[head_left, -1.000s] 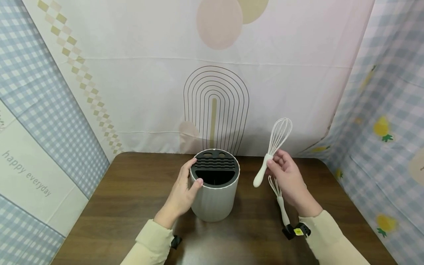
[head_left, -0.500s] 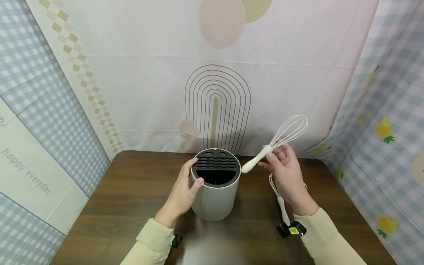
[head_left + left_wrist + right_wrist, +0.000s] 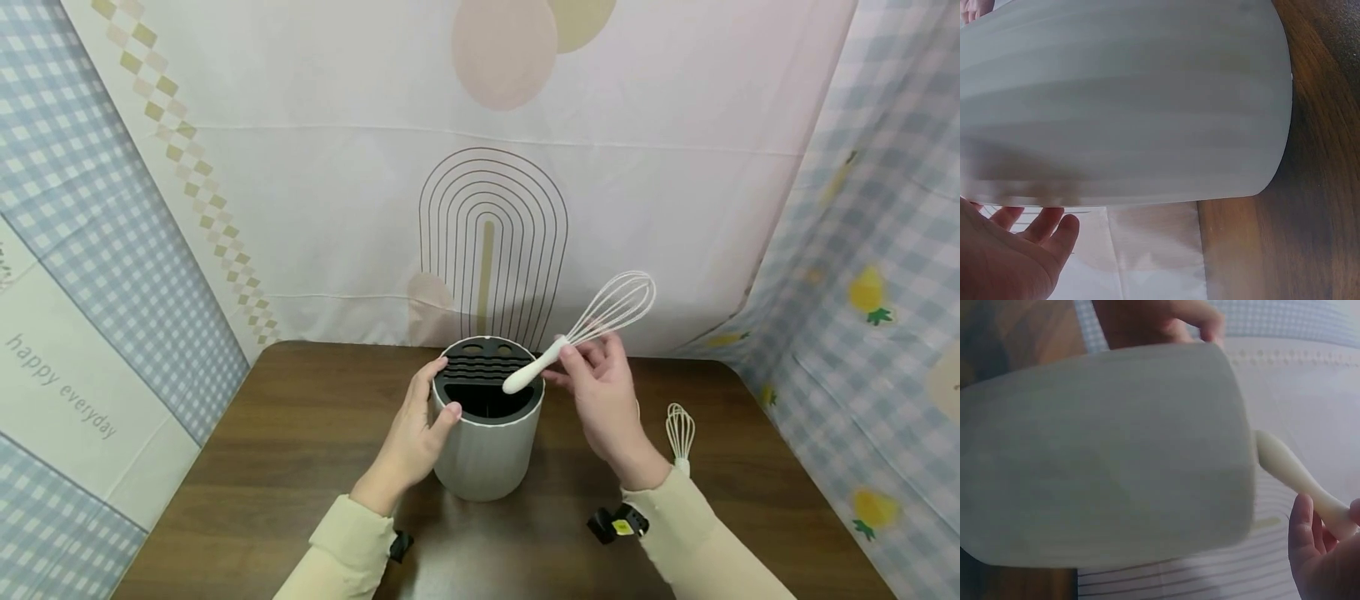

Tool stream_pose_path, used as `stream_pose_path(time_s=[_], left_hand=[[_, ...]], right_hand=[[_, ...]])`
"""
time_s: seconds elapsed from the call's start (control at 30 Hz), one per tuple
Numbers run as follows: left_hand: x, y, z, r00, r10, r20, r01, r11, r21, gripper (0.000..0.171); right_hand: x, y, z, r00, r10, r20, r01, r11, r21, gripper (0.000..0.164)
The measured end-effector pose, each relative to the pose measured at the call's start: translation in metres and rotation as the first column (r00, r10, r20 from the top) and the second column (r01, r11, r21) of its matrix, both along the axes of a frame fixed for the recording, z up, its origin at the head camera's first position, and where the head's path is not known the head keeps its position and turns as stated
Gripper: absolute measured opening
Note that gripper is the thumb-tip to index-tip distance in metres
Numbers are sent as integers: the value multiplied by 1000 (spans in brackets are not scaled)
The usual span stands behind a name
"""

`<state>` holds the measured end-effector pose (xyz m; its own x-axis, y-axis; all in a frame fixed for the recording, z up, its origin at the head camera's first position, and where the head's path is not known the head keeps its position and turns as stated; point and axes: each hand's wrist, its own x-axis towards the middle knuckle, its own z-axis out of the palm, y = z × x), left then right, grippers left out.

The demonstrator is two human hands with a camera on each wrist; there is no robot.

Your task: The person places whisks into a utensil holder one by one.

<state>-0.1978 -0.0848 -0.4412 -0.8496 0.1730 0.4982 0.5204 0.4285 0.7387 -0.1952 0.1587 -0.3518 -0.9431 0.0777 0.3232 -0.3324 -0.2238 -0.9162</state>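
A pale grey, round utensil holder [image 3: 483,462] with a black slotted lid [image 3: 487,371] stands upright on the table. My left hand [image 3: 408,437] grips its left side at the top, thumb on the front rim, fingers further back; the left wrist view shows those fingers [image 3: 1063,237] along the wall. My right hand [image 3: 603,400] pinches a white whisk [image 3: 540,367] near where handle meets wires. The whisk is tilted, its wire end up to the right. Its handle end overlaps the lid's large front opening; in the right wrist view the handle [image 3: 1285,462] shows beyond the rim.
Another white whisk [image 3: 680,433] lies on the brown wooden table [image 3: 300,467], partly hidden by the right sleeve [image 3: 697,533]. A patterned white cloth [image 3: 337,208] hangs behind the table, with checked blue cloth [image 3: 885,250] at the sides.
My right hand has moved left with the whisk, bringing its handle from beside the holder to over the lid. The whisk has tipped flatter. My left hand has stayed on the holder.
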Motion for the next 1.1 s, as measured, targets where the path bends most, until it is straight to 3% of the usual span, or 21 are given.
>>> stream_pose_path(time_s=[0.17, 0.6, 0.83, 0.97, 1.1], left_hand=[[0, 0, 0, 1000, 0, -3, 0, 1000, 0, 65], [0, 0, -1, 1000, 6, -18, -5, 1000, 10, 64], [1, 1, -1, 1000, 14, -8, -14, 1000, 4, 64], [3, 1, 0, 1000, 14, -1, -14, 1000, 3, 64], [2, 0, -1, 1000, 0, -9, 0, 1000, 4, 63]], right_hand=[[0, -15, -6, 999, 31, -44, -29, 999, 47, 55], [3, -34, -12, 985, 89, -149, -48, 964, 262, 55], [4, -37, -16, 983, 77, -165, -4, 915, 403, 55], [15, -42, -1, 986, 81, -149, 0, 878, 479, 57], [13, -42, -3, 983, 96, -159, -3, 864, 503, 60]])
